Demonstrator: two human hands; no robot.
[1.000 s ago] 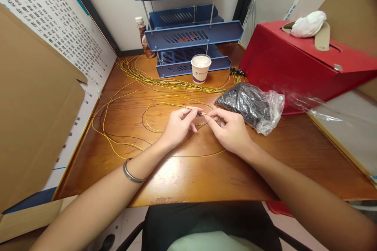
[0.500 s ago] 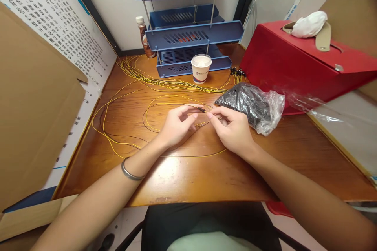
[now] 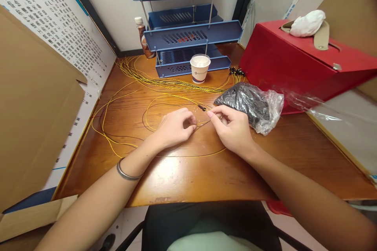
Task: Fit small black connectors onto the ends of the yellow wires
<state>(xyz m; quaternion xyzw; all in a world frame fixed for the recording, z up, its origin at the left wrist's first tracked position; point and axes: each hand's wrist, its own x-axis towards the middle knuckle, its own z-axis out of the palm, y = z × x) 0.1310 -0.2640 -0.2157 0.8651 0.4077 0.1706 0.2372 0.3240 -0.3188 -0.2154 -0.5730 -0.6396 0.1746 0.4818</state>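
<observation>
My right hand pinches thin yellow wire between thumb and forefinger, just beside a small black connector. To its left, my left hand has thumb and fingertips closed around a thin wire that runs across toward the right hand. The exact wire end between the left fingers is too small to make out. Loops of yellow and dark wire spread over the wooden table to the left.
Behind lies a long bundle of yellow and black wires, with black ends at its right. A plastic bag of black parts, a paper cup, a blue rack, a bottle and a red box stand around.
My left hand has come away from the black connector, down and slightly left, to the wire below. The connector now shows uncovered. My right hand has stayed nearly still.
</observation>
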